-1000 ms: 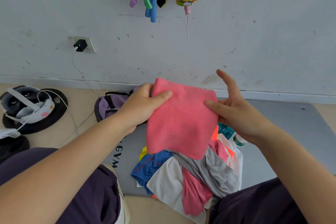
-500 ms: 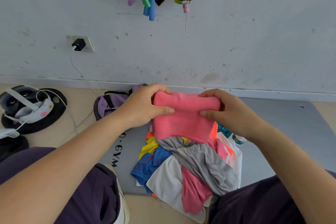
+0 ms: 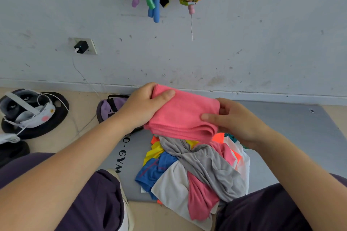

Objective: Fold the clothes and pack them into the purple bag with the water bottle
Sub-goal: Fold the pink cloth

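Two hands: left hand (image 3: 142, 107) and right hand (image 3: 236, 124) each pinching one end.
Pink cloth (image 3: 183, 116): soft, folded in layers, above clothes pile (image 3: 195, 167).
Purple bag (image 3: 110, 107): mat's (image 3: 281, 127) far left corner.

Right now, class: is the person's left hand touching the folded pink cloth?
Touching. The head view shows the left hand gripping the folded pink cloth at its left end, thumb pressed on top.

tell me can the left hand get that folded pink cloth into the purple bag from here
Probably yes: the left hand grips the pink cloth right in front of the purple bag, with nothing between them, though its opening is hidden.
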A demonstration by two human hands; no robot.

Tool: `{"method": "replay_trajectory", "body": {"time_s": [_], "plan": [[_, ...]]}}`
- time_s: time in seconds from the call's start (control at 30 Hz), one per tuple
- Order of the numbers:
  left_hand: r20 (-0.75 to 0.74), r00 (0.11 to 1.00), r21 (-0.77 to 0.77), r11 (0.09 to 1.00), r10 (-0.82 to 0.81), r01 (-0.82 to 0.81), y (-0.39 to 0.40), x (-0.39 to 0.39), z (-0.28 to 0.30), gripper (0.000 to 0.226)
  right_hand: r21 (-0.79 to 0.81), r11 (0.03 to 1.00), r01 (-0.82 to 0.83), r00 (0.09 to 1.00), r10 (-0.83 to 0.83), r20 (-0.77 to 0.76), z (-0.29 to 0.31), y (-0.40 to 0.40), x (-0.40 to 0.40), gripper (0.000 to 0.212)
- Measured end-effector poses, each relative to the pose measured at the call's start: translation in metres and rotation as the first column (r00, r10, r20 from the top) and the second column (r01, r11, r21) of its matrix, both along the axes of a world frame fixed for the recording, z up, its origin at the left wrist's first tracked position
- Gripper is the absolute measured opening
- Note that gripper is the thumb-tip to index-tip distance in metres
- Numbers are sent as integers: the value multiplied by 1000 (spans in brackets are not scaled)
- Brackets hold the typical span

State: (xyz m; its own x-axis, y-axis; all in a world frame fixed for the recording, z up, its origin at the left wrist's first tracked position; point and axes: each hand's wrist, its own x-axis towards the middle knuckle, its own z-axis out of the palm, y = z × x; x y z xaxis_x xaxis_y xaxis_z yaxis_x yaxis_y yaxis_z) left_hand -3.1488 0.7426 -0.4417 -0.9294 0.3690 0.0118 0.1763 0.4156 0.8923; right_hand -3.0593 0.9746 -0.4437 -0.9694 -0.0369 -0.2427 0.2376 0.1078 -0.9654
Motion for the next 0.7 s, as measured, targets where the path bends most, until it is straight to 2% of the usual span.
{"method": "replay_trajectory", "body": {"time_s": [0.13, 0.27, 0.33, 0.37, 0.43, 0.47, 0.53, 0.57, 0.6, 0.67, 0.7], "plan": [[44, 998, -18, 999, 38, -37, -1, -8, -4, 55, -199, 979, 32, 999, -31, 11, 4, 6, -3, 45], [47, 995, -109, 990, 89, -84, 2, -5, -14, 30, -164, 979, 118, 993, -121, -11, -2, -1, 0, 38], [285, 958, 25, 999, -41, 35, 10, 4, -15, 34, -104, 979, 175, 976, -186, -111, -4, -12, 3, 25], [424, 898, 110, 991, -120, 81, 15, 9, -15, 44, -64, 981, 183, 965, -192, -179, -7, -18, 5, 21], [588, 776, 223, 968, -226, 113, 23, 17, -17, 62, 67, 991, 112, 953, -89, -289, -11, -29, 8, 25], [620, 750, 251, 964, -229, 86, 25, 18, -19, 65, 156, 987, 36, 953, 13, -303, -12, -34, 10, 29], [628, 761, 290, 957, -164, -33, 26, 18, -23, 47, 305, 944, -124, 941, 210, -267, -13, -38, 13, 28], [612, 782, 311, 946, -122, -96, 25, 17, -25, 33, 325, 935, -141, 934, 235, -270, -11, -39, 13, 23], [592, 800, 340, 930, -99, -137, 24, 17, -24, 27, 319, 943, -93, 932, 195, -306, -10, -38, 11, 17], [546, 830, 414, 897, -109, -155, 20, 15, -22, 40, 286, 946, 150, 915, -23, -403, -7, -36, 2, 14], [516, 846, 451, 883, -136, -134, 17, 15, -19, 49, 251, 935, 250, 904, -132, -407, -6, -35, -3, 20]]}}
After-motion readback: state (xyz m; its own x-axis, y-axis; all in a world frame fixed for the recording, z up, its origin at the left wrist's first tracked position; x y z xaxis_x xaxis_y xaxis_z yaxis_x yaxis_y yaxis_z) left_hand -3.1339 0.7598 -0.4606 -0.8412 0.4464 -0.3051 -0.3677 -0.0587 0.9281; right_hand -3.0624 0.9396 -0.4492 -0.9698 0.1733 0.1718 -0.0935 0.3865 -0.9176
